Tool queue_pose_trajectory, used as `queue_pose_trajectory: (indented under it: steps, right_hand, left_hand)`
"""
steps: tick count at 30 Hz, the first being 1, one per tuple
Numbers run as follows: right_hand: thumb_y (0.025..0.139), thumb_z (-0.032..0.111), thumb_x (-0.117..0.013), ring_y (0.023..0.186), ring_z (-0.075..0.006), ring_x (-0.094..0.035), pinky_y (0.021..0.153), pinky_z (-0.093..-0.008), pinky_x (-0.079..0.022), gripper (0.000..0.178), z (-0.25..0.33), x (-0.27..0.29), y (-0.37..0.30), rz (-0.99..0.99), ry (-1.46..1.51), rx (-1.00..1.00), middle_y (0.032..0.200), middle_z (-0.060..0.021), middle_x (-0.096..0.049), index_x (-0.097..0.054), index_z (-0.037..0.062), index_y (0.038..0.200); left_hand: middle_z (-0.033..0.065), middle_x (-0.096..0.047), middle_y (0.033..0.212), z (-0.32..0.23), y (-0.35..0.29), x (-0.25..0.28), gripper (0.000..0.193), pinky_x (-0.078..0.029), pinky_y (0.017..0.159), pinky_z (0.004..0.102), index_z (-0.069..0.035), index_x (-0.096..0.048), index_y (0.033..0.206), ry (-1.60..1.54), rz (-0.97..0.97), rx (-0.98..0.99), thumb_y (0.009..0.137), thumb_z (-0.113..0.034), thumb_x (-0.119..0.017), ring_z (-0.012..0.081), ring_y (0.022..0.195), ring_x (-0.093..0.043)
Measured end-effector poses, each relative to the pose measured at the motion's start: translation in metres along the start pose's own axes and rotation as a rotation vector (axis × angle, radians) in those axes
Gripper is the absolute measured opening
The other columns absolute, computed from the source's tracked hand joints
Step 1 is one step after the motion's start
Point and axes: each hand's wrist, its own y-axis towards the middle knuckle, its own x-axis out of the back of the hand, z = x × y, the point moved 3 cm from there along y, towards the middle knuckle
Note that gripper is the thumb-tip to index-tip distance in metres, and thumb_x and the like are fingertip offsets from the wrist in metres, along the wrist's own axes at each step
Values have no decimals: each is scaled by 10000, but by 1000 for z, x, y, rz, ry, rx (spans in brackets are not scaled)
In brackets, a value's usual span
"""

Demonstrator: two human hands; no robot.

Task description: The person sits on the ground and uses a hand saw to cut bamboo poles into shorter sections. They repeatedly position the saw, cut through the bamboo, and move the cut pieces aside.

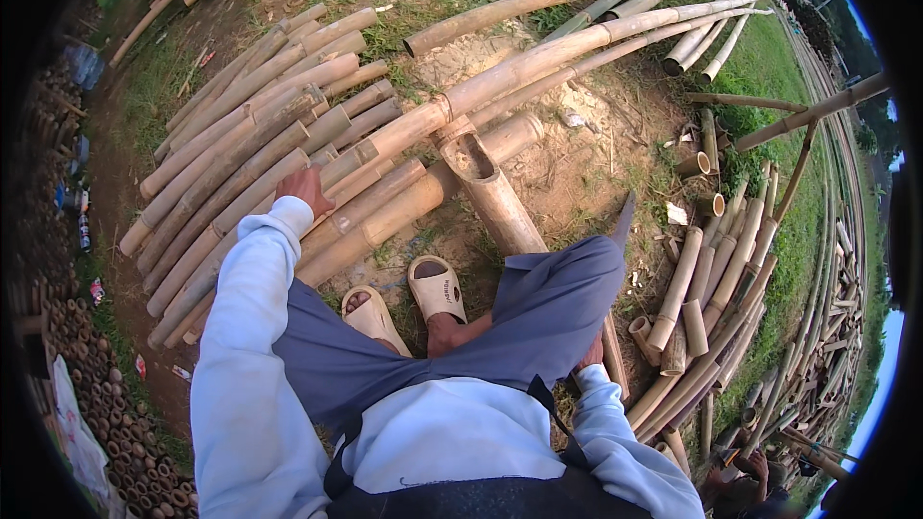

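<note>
The left hand point(304, 189) rests on a stack of bamboo poles point(252, 149). The right hand point(589, 356), mostly hidden behind the knee, touches a bamboo piece point(497, 202) lying over the ground.

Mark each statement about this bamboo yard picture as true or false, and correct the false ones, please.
1. The left hand rests on the pile of bamboo poles. True.
2. The person is barefoot. False: both feet wear beige slide sandals.
3. The right hand is low beside the right leg, mostly hidden by the grey trousers. True.
4. The sleeves are dark red. False: the sleeves are light blue.
5. A thick bamboo section with an open cut end lies in front of the feet. True.
6. The ground is a tiled floor. False: it is bare earth and grass.
</note>
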Motion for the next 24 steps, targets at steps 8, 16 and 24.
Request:
queue_pose_trajectory:
  steps: [8, 16, 24]
  right_hand:
    - [833, 337, -750, 1105, -454, -608, 952, -535, -466, 539, 86, 102, 9, -259, 287, -540, 1156, -248, -667, -614, 1, 1230]
    - [885, 34, -685, 667, -136, -610, 624, -284, -514, 185, 171, 235, 12, -596, 396, -180, 786, -70, -640, -636, -9, 1058]
    - [926, 64, -694, 551, -120, -542, 518, -258, -449, 248, 327, 177, 126, -147, 997, 98, 677, -52, -575, -620, -68, 1123]
  left_hand:
    - [205, -726, 1048, 6, -2, -11, 498, -542, 920, 492, -41, -638, 1103, -35, -57, -36, 721, -296, -832, 395, 1027, -688]
    - [221, -717, 1054, 8, 4, -12, 580, -539, 935, 487, -45, -645, 1142, -33, 12, -14, 689, -343, -848, 406, 1026, -683]
    - [215, -718, 1052, 5, -3, -3, 511, -538, 930, 491, -39, -650, 1109, -57, -12, -29, 728, -326, -832, 406, 1029, -682]
